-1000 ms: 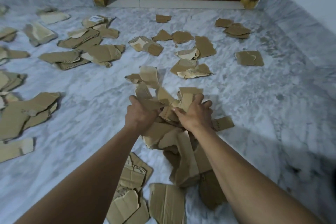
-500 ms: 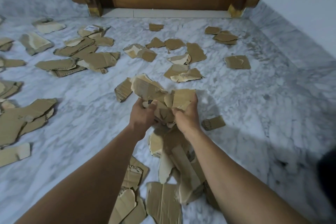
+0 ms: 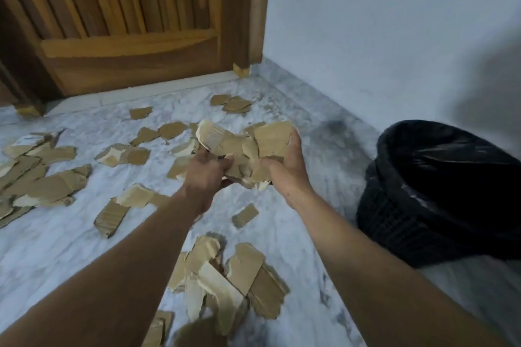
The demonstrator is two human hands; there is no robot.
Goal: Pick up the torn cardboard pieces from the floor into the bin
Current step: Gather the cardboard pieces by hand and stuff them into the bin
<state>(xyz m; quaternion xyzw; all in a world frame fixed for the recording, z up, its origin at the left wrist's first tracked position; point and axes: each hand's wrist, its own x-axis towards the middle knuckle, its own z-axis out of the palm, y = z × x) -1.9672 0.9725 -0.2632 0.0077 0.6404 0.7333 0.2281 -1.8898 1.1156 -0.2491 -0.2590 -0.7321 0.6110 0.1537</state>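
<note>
A bundle of torn cardboard pieces (image 3: 248, 144) is held between both hands, clear of the marble floor (image 3: 56, 248). The left hand (image 3: 207, 172) is curled round the bundle's left and lower edge; the right hand (image 3: 284, 169) is cupped against its right side, with the thumb laid up along the outermost piece and the fingers hidden behind the cardboard; both hands are therefore gripping the bundle. The bundle is positioned left of the bin (image 3: 394, 222) and apart from it, not over its opening.

The bin is a black lattice-walled basket lined with a black plastic bag; it is set on the floor at the right, near the pale wall (image 3: 380, 36); its contents cannot be told.

More cardboard is distributed over the floor: a heap of overlapping pieces (image 3: 231, 276) lies between the forearms, nearest the camera; a single small piece (image 3: 244, 215) lies just below the hands; a broad spread of larger pieces (image 3: 42, 189) is located at the left; a few pieces (image 3: 234, 104) lie by the corner of the wooden door (image 3: 127, 36), which is closed at the far edge of the floor.
</note>
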